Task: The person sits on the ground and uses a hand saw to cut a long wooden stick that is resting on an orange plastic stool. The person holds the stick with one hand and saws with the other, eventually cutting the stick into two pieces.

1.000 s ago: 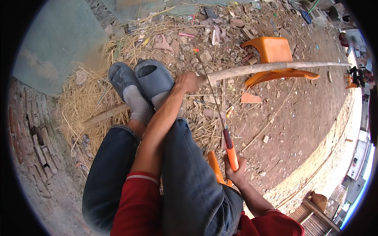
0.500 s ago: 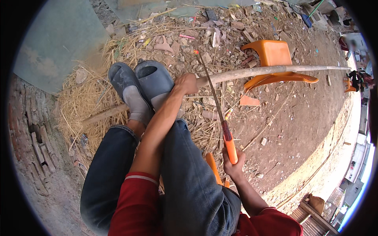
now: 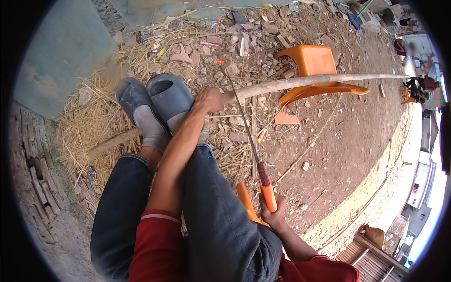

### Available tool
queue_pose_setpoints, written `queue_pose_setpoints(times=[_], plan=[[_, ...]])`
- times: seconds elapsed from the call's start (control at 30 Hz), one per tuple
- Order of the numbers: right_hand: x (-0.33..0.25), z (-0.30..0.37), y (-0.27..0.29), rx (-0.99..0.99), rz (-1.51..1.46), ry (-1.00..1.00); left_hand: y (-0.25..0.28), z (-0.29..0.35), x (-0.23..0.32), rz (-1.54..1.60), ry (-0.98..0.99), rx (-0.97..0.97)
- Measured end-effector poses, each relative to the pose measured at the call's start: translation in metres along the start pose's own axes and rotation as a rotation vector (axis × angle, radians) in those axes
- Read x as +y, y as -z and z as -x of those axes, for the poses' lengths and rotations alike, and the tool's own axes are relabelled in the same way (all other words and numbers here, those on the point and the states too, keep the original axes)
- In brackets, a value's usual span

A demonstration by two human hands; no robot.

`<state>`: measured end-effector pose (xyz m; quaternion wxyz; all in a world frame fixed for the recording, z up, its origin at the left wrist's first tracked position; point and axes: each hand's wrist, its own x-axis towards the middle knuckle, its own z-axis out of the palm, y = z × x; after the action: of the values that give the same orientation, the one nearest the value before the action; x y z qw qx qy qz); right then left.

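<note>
A long pale wooden pole (image 3: 282, 84) runs from under my feet out to the right. My left hand (image 3: 209, 100) is wrapped round it just beside my grey slip-on shoes (image 3: 170, 96). In my right hand (image 3: 274, 211) is the orange handle of a hand saw (image 3: 247, 123). Its narrow dark blade crosses the pole close to the left hand, tip pointing away from me. Whether the teeth touch the wood, I cannot tell. Farther along, the pole lies across a tipped orange plastic stool (image 3: 317, 61). The pole's other end (image 3: 115, 141) shows left of my shoes, over straw.
Straw (image 3: 89, 120) and broken rubble (image 3: 235, 51) cover the ground around my feet. A worn brick wall (image 3: 40, 183) stands at the left, with a grey-green sheet (image 3: 61, 61) beyond it. Part of another orange plastic piece (image 3: 246, 202) shows beside my knee. Blurred people are far right.
The hand saw has slid back a little toward me across the pole, with my right hand. My left hand keeps its grip. The whole view has shifted slightly.
</note>
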<state>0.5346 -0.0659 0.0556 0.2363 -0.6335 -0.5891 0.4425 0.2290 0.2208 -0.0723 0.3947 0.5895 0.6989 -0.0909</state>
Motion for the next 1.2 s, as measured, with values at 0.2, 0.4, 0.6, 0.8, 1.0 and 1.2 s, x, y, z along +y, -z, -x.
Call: queue_pose_setpoints(times=[0.2,0.4,0.6,0.8,1.0,1.2], plan=[[-0.059,-0.194,-0.077,0.067,0.022,0.118,-0.002,-0.006,-0.008,-0.023,-0.014,0.057],[-0.015,-0.056,-0.030,-0.023,-0.005,0.096,-0.001,-0.019,-0.020,-0.037,-0.025,0.070],[0.003,-0.059,-0.022,0.008,-0.074,-0.003,-0.012,-0.015,-0.007,-0.054,-0.065,0.029],[-0.027,-0.168,-0.080,0.056,-0.023,0.067,-0.005,-0.006,-0.013,-0.016,-0.035,0.039],[0.004,-0.001,0.000,-0.091,-0.096,-0.067,-0.010,-0.018,-0.006,-0.008,-0.065,0.056],[-0.002,-0.168,-0.063,0.125,-0.130,0.129,-0.009,-0.019,-0.017,-0.021,-0.060,0.064]])
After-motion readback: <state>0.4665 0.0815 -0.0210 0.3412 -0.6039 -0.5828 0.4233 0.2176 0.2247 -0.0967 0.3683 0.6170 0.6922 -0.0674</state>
